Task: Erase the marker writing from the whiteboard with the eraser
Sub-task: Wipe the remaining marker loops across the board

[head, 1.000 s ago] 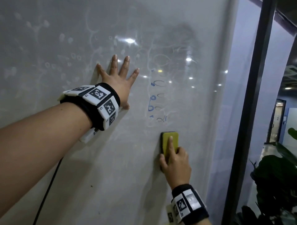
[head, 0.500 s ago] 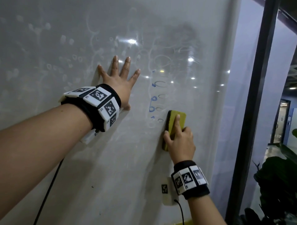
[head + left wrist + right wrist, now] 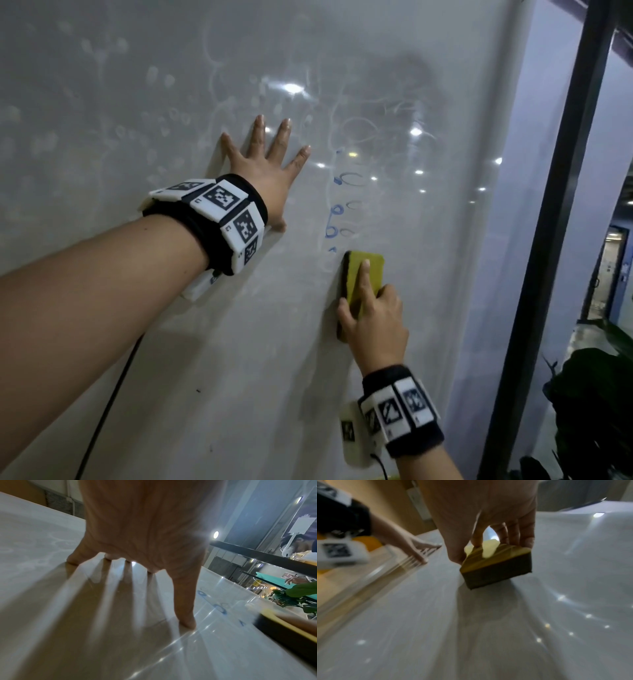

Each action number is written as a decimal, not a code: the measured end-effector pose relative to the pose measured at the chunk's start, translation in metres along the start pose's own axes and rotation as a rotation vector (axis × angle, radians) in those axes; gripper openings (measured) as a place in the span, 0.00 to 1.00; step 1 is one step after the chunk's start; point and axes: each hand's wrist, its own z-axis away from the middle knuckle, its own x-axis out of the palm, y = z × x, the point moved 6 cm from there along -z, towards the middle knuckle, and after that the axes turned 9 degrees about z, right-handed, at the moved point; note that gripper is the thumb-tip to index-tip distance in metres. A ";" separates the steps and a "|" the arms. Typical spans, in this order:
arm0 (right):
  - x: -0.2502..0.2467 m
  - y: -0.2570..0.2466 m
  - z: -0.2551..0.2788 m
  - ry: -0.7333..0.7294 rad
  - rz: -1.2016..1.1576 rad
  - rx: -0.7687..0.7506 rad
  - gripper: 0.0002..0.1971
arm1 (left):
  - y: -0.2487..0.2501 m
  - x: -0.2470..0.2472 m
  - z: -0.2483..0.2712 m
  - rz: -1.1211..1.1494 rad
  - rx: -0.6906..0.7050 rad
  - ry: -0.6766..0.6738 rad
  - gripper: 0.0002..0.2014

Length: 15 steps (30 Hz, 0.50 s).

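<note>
Mid-erase: my left hand (image 3: 270, 178) lies flat with fingers spread on the whiteboard (image 3: 205, 342), left of the blue marker writing (image 3: 337, 219), bracing and holding nothing. Just below the writing's lowest mark, my right hand (image 3: 373, 318) grips the yellow eraser (image 3: 371, 270), thumb on its left edge and index finger pressing its back, pad against the board. Next move, as I judge it: push the eraser upward over the writing with steady pressure.
</note>
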 end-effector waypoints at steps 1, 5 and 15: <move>0.006 -0.003 0.011 0.044 0.003 -0.058 0.34 | 0.000 0.000 0.000 -0.002 -0.001 -0.002 0.60; 0.000 0.003 0.000 0.089 0.044 -0.066 0.34 | 0.000 -0.001 0.000 -0.008 -0.006 -0.002 0.60; 0.002 0.004 0.002 -0.051 0.020 0.075 0.37 | -0.001 0.000 0.001 0.001 0.003 0.008 0.60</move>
